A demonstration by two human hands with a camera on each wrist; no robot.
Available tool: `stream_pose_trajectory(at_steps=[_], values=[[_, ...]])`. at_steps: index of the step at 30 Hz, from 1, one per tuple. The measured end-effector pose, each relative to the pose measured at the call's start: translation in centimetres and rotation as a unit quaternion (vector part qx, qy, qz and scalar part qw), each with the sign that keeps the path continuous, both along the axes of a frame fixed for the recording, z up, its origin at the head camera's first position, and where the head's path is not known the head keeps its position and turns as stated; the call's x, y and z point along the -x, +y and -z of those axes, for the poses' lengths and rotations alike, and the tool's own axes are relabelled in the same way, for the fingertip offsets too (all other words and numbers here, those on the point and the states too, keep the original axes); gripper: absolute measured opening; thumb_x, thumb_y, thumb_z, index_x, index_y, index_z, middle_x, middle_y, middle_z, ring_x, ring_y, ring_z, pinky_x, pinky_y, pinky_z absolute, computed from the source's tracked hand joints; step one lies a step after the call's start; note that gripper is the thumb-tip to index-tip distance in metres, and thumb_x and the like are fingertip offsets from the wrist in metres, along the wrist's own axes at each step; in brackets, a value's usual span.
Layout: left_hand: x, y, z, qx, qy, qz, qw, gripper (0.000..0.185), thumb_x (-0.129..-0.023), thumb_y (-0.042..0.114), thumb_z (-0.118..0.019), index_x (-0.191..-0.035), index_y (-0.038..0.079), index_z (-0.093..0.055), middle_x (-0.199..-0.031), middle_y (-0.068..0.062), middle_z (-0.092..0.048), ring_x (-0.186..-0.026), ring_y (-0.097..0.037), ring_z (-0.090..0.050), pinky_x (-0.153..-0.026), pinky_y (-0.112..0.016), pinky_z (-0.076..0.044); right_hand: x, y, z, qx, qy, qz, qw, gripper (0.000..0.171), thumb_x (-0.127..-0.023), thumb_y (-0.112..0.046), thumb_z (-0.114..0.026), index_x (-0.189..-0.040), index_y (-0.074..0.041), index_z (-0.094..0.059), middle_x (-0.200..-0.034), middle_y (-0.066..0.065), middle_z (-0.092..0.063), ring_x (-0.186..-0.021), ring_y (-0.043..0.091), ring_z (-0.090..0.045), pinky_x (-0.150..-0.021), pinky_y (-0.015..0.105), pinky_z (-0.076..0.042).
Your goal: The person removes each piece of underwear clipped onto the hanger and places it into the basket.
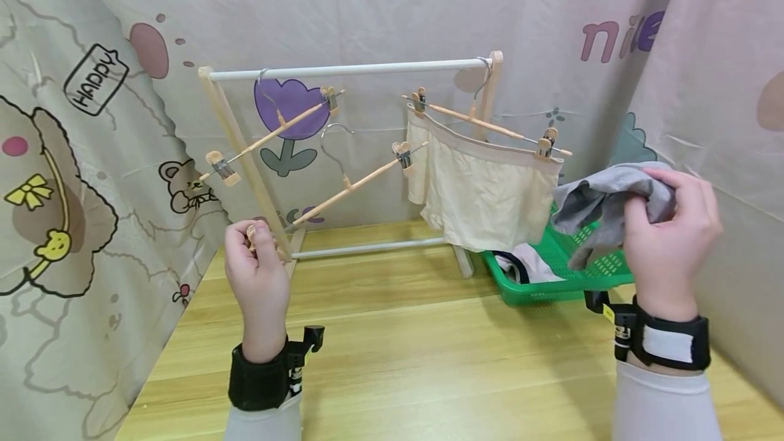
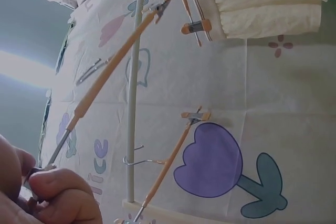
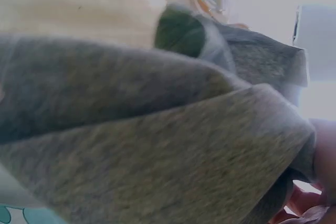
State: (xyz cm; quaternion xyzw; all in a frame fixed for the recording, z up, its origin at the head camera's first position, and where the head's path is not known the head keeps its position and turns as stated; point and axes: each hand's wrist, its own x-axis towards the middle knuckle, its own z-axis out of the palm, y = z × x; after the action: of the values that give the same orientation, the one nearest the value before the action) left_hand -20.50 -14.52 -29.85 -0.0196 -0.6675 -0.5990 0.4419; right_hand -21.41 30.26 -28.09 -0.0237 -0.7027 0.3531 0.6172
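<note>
My left hand (image 1: 254, 233) pinches the clip at the lower end of a wooden hanger (image 1: 349, 186), which slants up to the right in front of the rack with its metal hook free of the rail. The left wrist view shows that hand (image 2: 44, 184) at the bottom left, with the wooden hanger (image 2: 105, 74) running up from its fingers. My right hand (image 1: 650, 201) grips a bunched grey garment (image 1: 603, 206) above a green basket (image 1: 551, 281). The grey garment (image 3: 157, 145) fills the right wrist view, and my right hand's fingers (image 3: 323, 156) show at its edge.
A small wooden rack with a white rail (image 1: 349, 71) stands on the wood table (image 1: 429, 359). An empty clip hanger (image 1: 275, 129) hangs on its left, and cream shorts (image 1: 490, 189) are clipped to a hanger on its right. The basket holds more clothes. Printed curtains close in all sides.
</note>
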Motion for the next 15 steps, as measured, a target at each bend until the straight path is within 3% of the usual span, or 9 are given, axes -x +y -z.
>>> stream_pose_trajectory(at_steps=[6, 10, 12, 15], values=[[0.1, -0.2, 0.0, -0.015, -0.01, -0.019, 0.9997, 0.014, -0.109, 0.019, -0.044, -0.101, 0.011, -0.053, -0.079, 0.007, -0.048, -0.057, -0.005, -0.042, -0.053, -0.018, -0.036, 0.8, 0.9, 0.7, 0.005, -0.055, 0.003, 0.998, 0.029, -0.089, -0.002, -0.061, -0.115, 0.0, -0.075, -0.1, -0.04, -0.049, -0.104, -0.019, -0.045, -0.087, 0.012, -0.031], [0.1, -0.3, -0.2, -0.039, -0.008, -0.013, 0.9991, 0.013, -0.109, 0.018, -0.044, -0.1, 0.012, -0.052, -0.08, 0.005, -0.048, -0.059, -0.005, -0.045, -0.055, -0.017, -0.039, 1.3, 1.2, 1.1, 0.005, -0.091, 0.006, 0.996, 0.03, -0.09, -0.003, -0.062, -0.117, -0.002, -0.074, -0.101, -0.037, -0.048, -0.103, -0.018, -0.043, -0.086, 0.014, -0.029], [0.0, -0.4, -0.2, -0.05, -0.006, -0.009, 0.9987, 0.013, -0.109, 0.018, -0.044, -0.098, 0.015, -0.05, -0.08, 0.004, -0.048, -0.06, -0.005, -0.046, -0.055, -0.017, -0.04, 1.5, 1.2, 1.3, 0.002, -0.111, 0.012, 0.994, 0.03, -0.092, -0.005, -0.061, -0.119, -0.002, -0.073, -0.102, -0.025, -0.056, -0.104, -0.013, -0.045, -0.087, 0.014, -0.028], [0.0, -0.5, -0.2, -0.061, -0.001, -0.005, 0.9981, 0.015, -0.11, 0.019, -0.045, -0.095, 0.018, -0.048, -0.079, 0.003, -0.048, -0.06, -0.006, -0.047, -0.056, -0.017, -0.041, 1.8, 1.3, 1.6, -0.005, -0.146, 0.021, 0.989, 0.031, -0.094, -0.009, -0.06, -0.123, -0.001, -0.071, -0.112, 0.002, -0.065, -0.11, 0.009, -0.055, -0.088, 0.015, -0.028]])
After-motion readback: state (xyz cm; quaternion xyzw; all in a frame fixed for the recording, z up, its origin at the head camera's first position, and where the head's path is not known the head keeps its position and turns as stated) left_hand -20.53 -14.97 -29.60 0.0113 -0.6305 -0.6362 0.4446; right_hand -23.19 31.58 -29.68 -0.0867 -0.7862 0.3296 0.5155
